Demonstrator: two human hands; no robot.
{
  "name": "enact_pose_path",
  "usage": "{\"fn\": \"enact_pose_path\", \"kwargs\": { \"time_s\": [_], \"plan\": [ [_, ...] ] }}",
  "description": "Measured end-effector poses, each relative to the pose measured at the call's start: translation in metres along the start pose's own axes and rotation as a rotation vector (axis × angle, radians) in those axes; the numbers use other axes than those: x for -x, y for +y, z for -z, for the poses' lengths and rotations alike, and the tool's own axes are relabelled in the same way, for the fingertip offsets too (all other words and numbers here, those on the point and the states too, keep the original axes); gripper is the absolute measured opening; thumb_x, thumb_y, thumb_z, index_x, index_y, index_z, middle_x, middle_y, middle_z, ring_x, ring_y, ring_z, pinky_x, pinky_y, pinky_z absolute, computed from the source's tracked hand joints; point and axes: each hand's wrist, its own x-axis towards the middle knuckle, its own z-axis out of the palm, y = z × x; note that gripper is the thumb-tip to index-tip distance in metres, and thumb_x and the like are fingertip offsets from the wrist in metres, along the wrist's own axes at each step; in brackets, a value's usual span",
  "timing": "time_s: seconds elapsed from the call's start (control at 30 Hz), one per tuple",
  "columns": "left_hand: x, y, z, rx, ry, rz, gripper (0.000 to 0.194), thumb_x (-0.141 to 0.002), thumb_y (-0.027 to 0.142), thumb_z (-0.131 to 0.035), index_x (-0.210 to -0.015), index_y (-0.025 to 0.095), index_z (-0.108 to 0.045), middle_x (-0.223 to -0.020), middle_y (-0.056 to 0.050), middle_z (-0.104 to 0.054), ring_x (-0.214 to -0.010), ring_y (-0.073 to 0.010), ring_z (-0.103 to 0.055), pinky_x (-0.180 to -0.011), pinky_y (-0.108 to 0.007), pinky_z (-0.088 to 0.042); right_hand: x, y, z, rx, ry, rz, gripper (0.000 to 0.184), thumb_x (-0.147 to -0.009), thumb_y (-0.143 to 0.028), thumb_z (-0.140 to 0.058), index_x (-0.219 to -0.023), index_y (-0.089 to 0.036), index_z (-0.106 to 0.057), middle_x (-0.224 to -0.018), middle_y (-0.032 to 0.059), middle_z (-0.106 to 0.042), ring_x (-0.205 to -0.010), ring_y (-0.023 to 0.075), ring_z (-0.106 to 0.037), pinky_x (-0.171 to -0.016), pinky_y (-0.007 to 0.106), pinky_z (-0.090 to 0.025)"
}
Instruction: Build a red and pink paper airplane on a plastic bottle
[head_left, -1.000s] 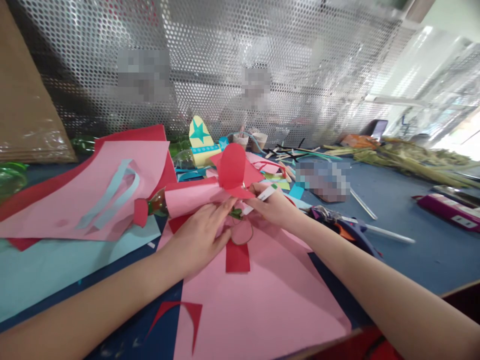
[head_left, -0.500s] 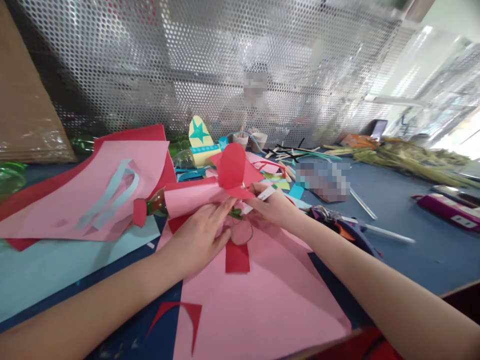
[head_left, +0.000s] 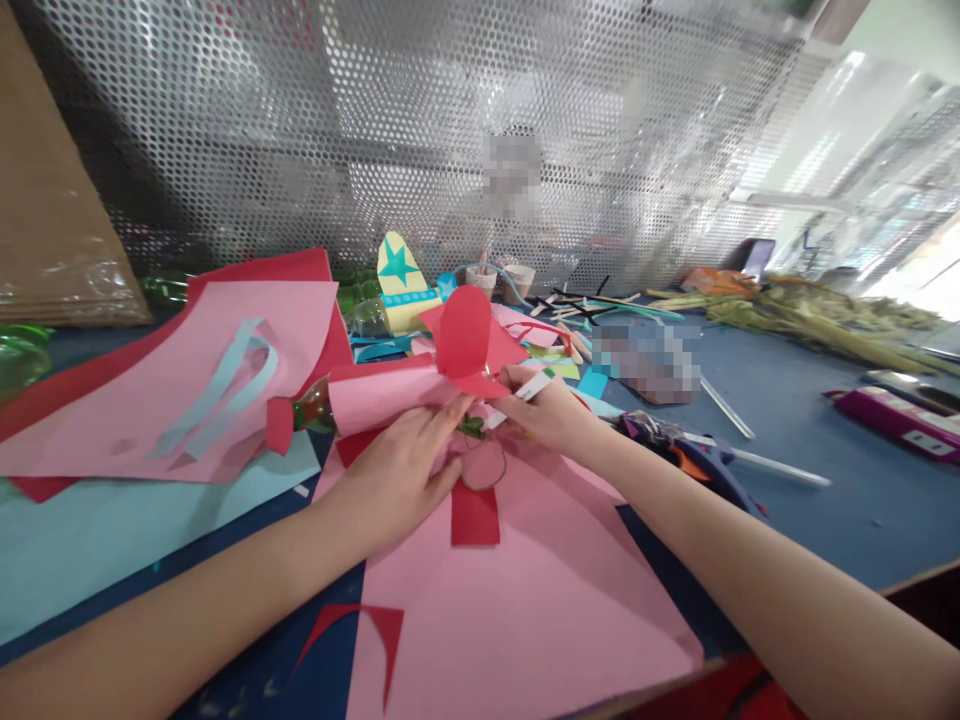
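Note:
A bottle wrapped in pink paper lies on its side, its green neck and red cap pointing left. Red paper fins stand at its right end. My left hand lies over the near side of the bottle, fingers stretched toward the fins and thumb apart below, steadying it. In the bent fingers of my right hand is a slim white pen-like stick with a green end, held close to the bottle's base. Its tip, and whether it touches the paper, I cannot make out.
Pink paper with a drawn round outline lies beneath my hands, a red strip on it. A curved red scrap is near the front. Coloured sheets lie left. A yellow-decorated bottle, straws and a purple box stand beyond.

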Motion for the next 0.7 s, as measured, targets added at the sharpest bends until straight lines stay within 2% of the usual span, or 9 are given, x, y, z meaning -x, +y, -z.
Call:
{"fn": "enact_pose_path", "kwargs": {
  "time_s": [0.7],
  "plan": [
    [-0.0008, 0.0010, 0.0017, -0.018, -0.019, 0.017, 0.056, -0.087, 0.015, -0.050, -0.139, 0.020, -0.033, -0.121, -0.010, -0.061, -0.108, -0.0241, -0.059, -0.092, -0.042, -0.049, -0.0005, 0.0001, -0.0003, 0.009, 0.013, -0.010, 0.021, -0.073, -0.030, -0.051, -0.060, -0.022, -0.037, -0.054, -0.0068, -0.038, -0.049, 0.0095, -0.036, -0.048, 0.024, -0.025]
  ]
}}
